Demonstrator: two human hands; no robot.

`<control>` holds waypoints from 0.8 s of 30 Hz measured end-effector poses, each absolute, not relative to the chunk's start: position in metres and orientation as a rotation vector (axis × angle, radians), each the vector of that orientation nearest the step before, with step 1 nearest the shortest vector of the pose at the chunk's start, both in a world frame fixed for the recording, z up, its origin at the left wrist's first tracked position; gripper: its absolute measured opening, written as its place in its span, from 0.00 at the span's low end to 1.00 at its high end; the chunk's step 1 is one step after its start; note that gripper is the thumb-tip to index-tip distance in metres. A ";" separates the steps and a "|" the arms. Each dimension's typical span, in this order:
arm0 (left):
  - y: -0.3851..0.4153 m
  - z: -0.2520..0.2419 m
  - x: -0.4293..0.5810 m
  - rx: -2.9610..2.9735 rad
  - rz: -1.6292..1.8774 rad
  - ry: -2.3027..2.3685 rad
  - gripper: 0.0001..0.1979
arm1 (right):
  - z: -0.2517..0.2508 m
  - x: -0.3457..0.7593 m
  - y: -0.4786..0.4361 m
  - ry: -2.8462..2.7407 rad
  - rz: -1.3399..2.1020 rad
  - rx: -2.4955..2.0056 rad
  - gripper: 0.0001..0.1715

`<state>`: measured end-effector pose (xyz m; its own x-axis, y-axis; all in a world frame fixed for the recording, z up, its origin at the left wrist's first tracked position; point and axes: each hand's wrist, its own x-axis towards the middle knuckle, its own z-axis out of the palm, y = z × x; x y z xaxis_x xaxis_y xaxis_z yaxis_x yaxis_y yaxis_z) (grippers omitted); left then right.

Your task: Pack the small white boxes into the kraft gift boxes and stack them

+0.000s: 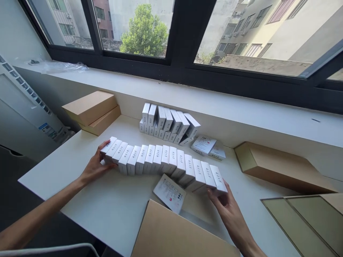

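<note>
A long curved row of small white boxes [158,159], standing side by side, spans the space between my two hands. My left hand [100,162] grips the left end of the row, fingers behind and thumb in front. At the right end, my right hand [223,200] closes on the last box, its fingers partly hidden. One white box with printed text [170,193] lies flat below the row, beside the brown cardboard box [177,235] at the front. Behind the row stand more white boxes [164,123] in two layers.
Two white boxes [205,144] lie flat at the back. Stacked brown boxes [92,107] stand at the back left, and a long brown box [284,166] is at the right. Divided trays [308,221] sit front right. The white table [112,200] meets a low wall under the window sill.
</note>
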<state>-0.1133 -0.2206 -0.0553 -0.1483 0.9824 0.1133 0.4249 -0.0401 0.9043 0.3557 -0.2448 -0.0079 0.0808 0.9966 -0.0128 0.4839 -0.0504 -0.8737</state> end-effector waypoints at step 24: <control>-0.096 -0.005 -0.109 1.208 0.845 1.654 0.48 | 0.055 0.455 -0.143 -1.546 0.656 -2.050 0.25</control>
